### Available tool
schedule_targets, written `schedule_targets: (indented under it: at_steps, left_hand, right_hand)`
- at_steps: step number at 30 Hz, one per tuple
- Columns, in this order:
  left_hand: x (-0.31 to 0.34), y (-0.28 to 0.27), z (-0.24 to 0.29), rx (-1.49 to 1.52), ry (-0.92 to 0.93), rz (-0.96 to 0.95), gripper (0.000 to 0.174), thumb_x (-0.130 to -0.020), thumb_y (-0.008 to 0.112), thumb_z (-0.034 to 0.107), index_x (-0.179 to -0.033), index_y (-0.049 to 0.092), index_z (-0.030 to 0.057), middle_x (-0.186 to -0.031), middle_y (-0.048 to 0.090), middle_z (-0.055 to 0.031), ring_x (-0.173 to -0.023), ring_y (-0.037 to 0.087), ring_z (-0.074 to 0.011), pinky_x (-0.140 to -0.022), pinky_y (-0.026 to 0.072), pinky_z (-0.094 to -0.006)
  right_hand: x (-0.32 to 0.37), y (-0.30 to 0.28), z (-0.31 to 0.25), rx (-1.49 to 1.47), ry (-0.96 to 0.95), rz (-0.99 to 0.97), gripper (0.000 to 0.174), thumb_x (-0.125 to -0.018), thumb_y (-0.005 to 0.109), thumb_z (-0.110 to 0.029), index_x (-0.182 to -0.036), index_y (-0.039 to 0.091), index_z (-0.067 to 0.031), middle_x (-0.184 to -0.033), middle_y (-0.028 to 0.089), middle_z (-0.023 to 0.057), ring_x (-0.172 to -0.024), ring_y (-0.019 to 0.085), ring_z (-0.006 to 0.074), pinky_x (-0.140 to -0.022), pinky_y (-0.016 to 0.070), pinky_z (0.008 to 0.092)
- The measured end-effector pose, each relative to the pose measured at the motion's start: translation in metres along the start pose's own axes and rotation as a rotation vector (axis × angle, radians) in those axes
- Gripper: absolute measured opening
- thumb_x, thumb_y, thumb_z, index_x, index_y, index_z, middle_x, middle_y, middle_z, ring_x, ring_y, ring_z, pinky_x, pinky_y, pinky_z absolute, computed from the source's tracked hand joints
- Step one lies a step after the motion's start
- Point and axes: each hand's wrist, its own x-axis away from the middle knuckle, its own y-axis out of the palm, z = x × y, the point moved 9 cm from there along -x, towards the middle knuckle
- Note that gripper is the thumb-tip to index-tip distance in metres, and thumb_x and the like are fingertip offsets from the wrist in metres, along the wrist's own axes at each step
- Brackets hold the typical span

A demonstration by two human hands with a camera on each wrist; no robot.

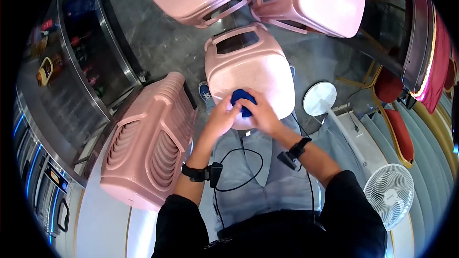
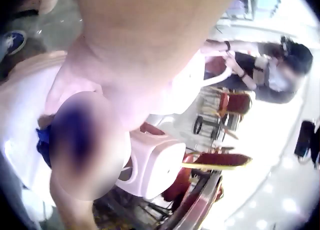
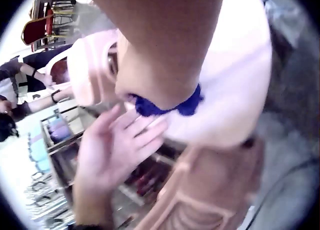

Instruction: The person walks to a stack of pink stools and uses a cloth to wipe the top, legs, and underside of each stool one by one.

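I have both arms reaching forward from the body, bent so that they converge over the near part of the pink stool. My left forearm comes in from the stool's left, my right forearm at a wider slant from its right. The hands face each other above the seat, close together. My left hand has its palm turned inward and fingers extended, loosely spread. My right hand is curled in a grip, its back uppermost.
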Motion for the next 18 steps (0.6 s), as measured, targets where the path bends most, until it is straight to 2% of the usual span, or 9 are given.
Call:
schedule_targets:
  at_steps: [2, 4, 6, 8, 10, 12, 14, 16, 18]
  left_hand:
    - [0.009, -0.028, 0.035, -0.811, 0.383, 0.391, 0.077, -0.087, 0.073, 0.016, -0.156, 0.038, 0.0066, -0.149, 0.046, -0.0221, -0.134, 0.049, -0.0384, -0.11, 0.0417, -0.0471]
    - [-0.007, -0.025, 0.029, -0.838, 0.376, 0.231, 0.088, -0.085, 0.073, 0.014, -0.16, 0.027, 0.0095, -0.158, 0.027, -0.0245, -0.141, 0.035, -0.0467, -0.116, 0.0333, -0.0511]
    - [-0.022, -0.022, 0.023, -0.859, 0.364, 0.077, 0.1, -0.082, 0.073, 0.011, -0.164, 0.017, 0.0123, -0.167, 0.008, -0.0268, -0.149, 0.02, -0.055, -0.123, 0.0249, -0.0552]
    - [-0.035, -0.027, -0.006, -0.835, 0.297, 0.022, 0.104, -0.084, 0.072, 0.014, -0.166, 0.008, 0.0151, -0.167, -0.007, -0.0257, -0.152, 0.008, -0.0548, -0.126, 0.0164, -0.0561]
    - [-0.047, -0.029, -0.02, -0.793, 0.298, 0.026, 0.098, -0.089, 0.07, 0.018, -0.166, 0.009, 0.0152, -0.167, -0.009, -0.0253, -0.152, 0.003, -0.0538, -0.125, 0.0153, -0.056]
    - [-0.054, -0.031, -0.033, -0.739, 0.218, 0.068, 0.089, -0.099, 0.062, 0.043, -0.166, 0.009, 0.0182, -0.168, -0.009, -0.0228, -0.152, 0.003, -0.0529, -0.125, 0.0151, -0.0559]
    - [-0.046, -0.023, -0.02, -0.839, 0.295, 0.173, 0.103, -0.091, 0.072, 0.049, -0.166, 0.008, 0.0169, -0.168, -0.008, -0.0215, -0.152, 0.008, -0.0512, -0.124, 0.0159, -0.0562]
    - [-0.04, -0.013, -0.005, -0.909, 0.267, 0.236, 0.113, -0.085, 0.078, 0.051, -0.166, 0.007, 0.0157, -0.168, -0.007, -0.0214, -0.151, 0.011, -0.0503, -0.124, 0.0173, -0.0565]
    - [-0.032, -0.012, 0.004, -0.974, 0.233, 0.265, 0.122, -0.079, 0.083, 0.053, -0.166, 0.006, 0.0146, -0.169, -0.007, -0.0211, -0.151, 0.013, -0.0495, -0.123, 0.0185, -0.0566]
  right_hand:
    - [0.03, -0.012, 0.034, 0.255, -0.066, 0.068, 0.059, -0.071, 0.075, -0.007, -0.128, 0.065, -0.0172, -0.146, 0.049, 0.0205, -0.127, 0.053, 0.0415, -0.108, 0.0439, 0.0486]
    - [0.065, -0.005, 0.028, 0.442, -0.077, 0.014, 0.06, -0.081, 0.074, -0.022, -0.139, 0.062, -0.0289, -0.151, 0.049, 0.0134, -0.133, 0.049, 0.0378, -0.11, 0.0421, 0.0482]
    - [0.082, 0.022, 0.016, 0.44, -0.061, -0.015, 0.067, -0.08, 0.075, -0.028, -0.144, 0.058, -0.0326, -0.154, 0.047, 0.0107, -0.137, 0.047, 0.0371, -0.111, 0.0408, 0.0495]
    - [0.064, 0.043, 0.01, 0.522, -0.037, -0.068, 0.071, -0.082, 0.075, -0.035, -0.149, 0.053, -0.0363, -0.158, 0.045, 0.0076, -0.142, 0.043, 0.0368, -0.113, 0.0394, 0.0502]
    - [0.009, 0.024, 0.0, 0.533, -0.064, 0.112, 0.067, -0.083, 0.074, -0.036, -0.147, 0.055, -0.0352, -0.158, 0.044, 0.0099, -0.143, 0.042, 0.0377, -0.114, 0.0388, 0.0509]
    - [-0.049, -0.022, 0.009, 0.576, 0.002, 0.28, 0.061, -0.085, 0.072, -0.033, -0.144, 0.058, -0.0284, -0.156, 0.046, 0.0142, -0.141, 0.044, 0.0366, -0.114, 0.0391, 0.0518]
    - [-0.078, -0.094, 0.03, 0.554, 0.147, 0.513, 0.052, -0.091, 0.069, -0.03, -0.14, 0.061, -0.0178, -0.152, 0.048, 0.0193, -0.138, 0.047, 0.0392, -0.113, 0.0396, 0.0518]
    - [-0.054, -0.133, 0.094, 0.28, 0.345, 0.558, 0.045, -0.096, 0.065, -0.026, -0.138, 0.061, -0.0099, -0.15, 0.049, 0.023, -0.134, 0.048, 0.0442, -0.112, 0.0403, 0.0511]
    - [0.031, -0.11, 0.157, 0.049, 0.426, 0.516, 0.046, -0.1, 0.061, -0.024, -0.143, 0.057, -0.0086, -0.153, 0.045, 0.0245, -0.137, 0.046, 0.047, -0.115, 0.0391, 0.0485]
